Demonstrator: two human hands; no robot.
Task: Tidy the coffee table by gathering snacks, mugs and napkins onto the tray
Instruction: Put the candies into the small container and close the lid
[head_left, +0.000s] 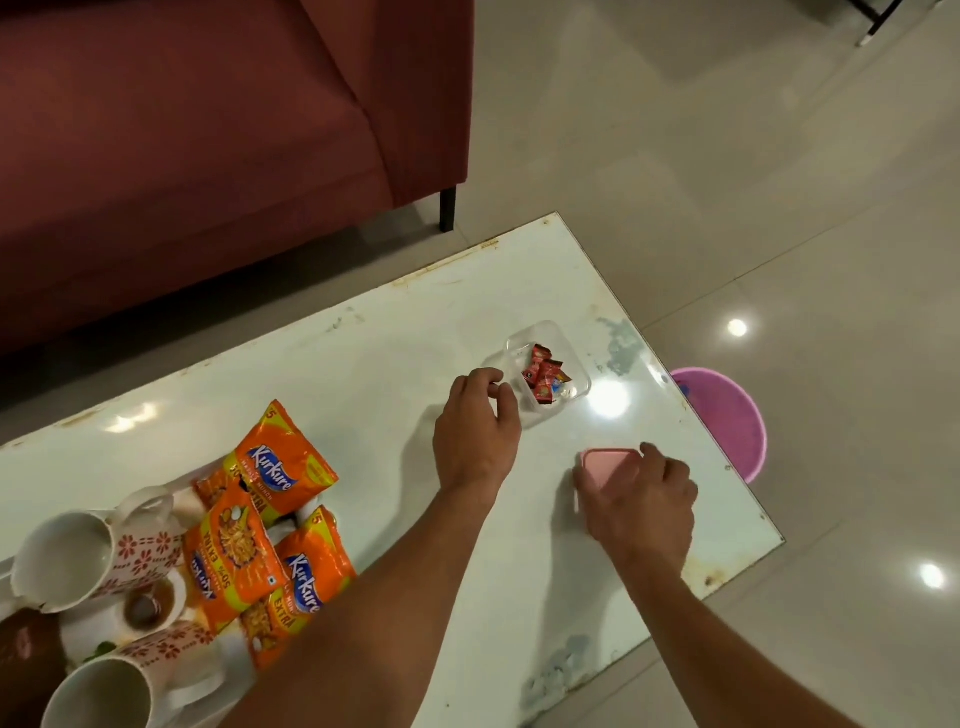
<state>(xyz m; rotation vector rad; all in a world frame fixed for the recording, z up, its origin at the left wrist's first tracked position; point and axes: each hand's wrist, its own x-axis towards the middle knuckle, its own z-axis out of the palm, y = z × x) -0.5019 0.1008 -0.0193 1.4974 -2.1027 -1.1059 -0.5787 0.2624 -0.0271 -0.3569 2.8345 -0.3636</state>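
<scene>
Item: clear snack box (537, 415), uncapped, mouth upward, holding a few red sachets (543, 371). Sits on the coffee table (363, 364) just beyond the left hand (478, 431), ahead and to the left of the right-hand grip. Long axis: roughly away from the wearer, far end leaning slightly left, one long wall toward the left hand. Left grip: fingers curled at the box's near-left wall, touching or just shy of it; cannot tell whether anything is pinched. Right hand (644, 504): clasped over the pink lid (605, 465), fingers hooked round its far edge. Lid face-up, on or low over the tabletop, near half hidden under the palm. Step in hand, by judgement: capping the box before adding it to the load. Next move, likely: steady the box with the left, carry the lid forward and left from the grip, square its long side to the box's, press down. Destination: tray (202, 470), mostly hidden under its load, well back and left of both grips — already carrying orange snack packets (270, 467) and floral mugs (78, 561).
</scene>
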